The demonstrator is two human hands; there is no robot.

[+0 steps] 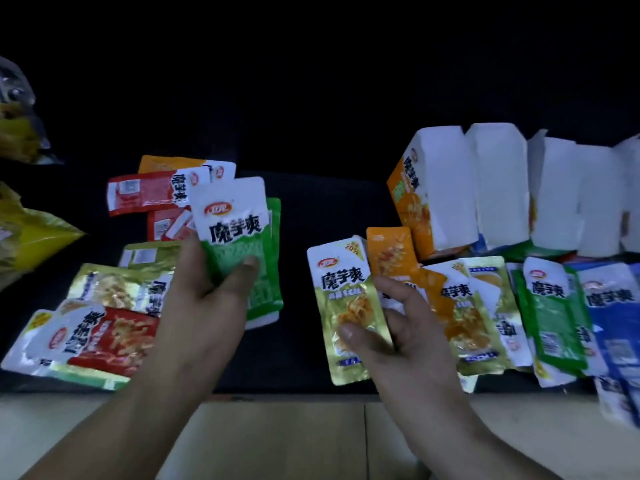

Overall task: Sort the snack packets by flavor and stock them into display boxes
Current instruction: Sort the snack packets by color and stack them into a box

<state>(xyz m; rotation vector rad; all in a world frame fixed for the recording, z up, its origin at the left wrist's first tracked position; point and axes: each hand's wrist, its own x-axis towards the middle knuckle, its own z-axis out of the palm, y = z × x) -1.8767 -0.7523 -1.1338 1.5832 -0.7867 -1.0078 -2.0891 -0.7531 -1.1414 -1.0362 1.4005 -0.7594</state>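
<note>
My left hand (211, 296) grips a small stack of green snack packets (239, 237), held upright above the dark table. My right hand (398, 327) pinches a gold-green packet (343, 306) between thumb and fingers, with an orange packet (389, 251) just behind it. Loose packets lie on both sides: red, gold and orange ones (114, 334) at the left, orange, green and blue ones (554, 313) at the right. White display boxes (495, 188) stand in a row at the back right, the leftmost with an orange printed side.
A yellow bag (31, 244) and a clear plastic bag (17, 98) sit at the far left edge. The dark table surface (329, 202) ends at a pale wooden front edge (277, 438) below my forearms.
</note>
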